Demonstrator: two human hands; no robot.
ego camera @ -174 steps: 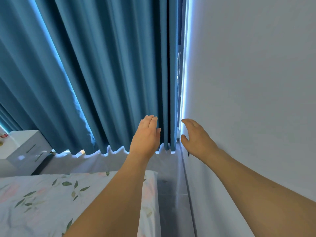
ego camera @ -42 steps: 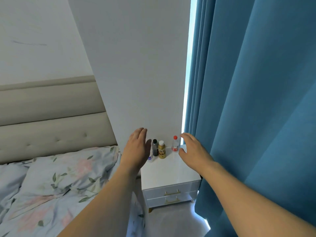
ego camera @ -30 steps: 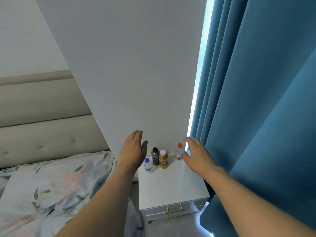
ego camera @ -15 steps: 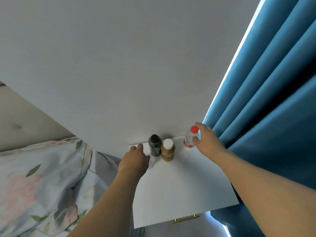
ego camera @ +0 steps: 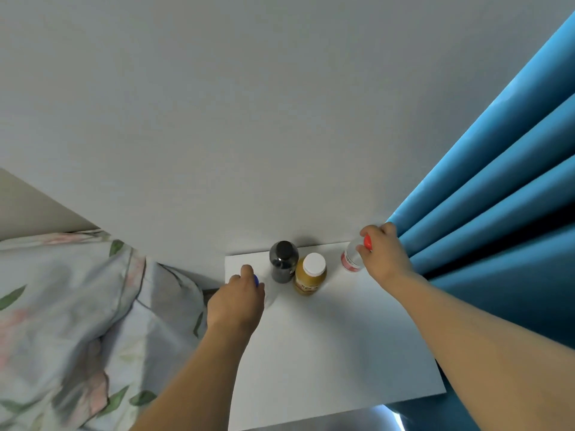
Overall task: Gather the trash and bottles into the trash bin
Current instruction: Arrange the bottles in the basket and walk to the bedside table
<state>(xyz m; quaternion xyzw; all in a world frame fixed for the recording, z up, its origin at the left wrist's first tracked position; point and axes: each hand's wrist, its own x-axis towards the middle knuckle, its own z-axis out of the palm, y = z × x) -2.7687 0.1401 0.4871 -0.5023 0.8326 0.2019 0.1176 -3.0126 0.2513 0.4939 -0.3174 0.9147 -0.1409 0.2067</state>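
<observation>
Here, at lower centre of the frame on the white nightstand (ego camera: 326, 353), the red-capped bottle (ego camera: 351, 259) is gripped near its neck by the right hand (ego camera: 384, 259) and the blue-capped bottle (ego camera: 269, 295) by the left hand (ego camera: 235, 301); both are judged light, smooth, crushable plastic, best held at the neck.

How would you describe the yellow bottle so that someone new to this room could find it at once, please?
Find the white nightstand between the bed and the blue curtain. Four bottles stand along its back edge, by the wall. The yellow bottle is the only amber one with a white cap, right of the dark bottle, and neither hand touches it.
</observation>
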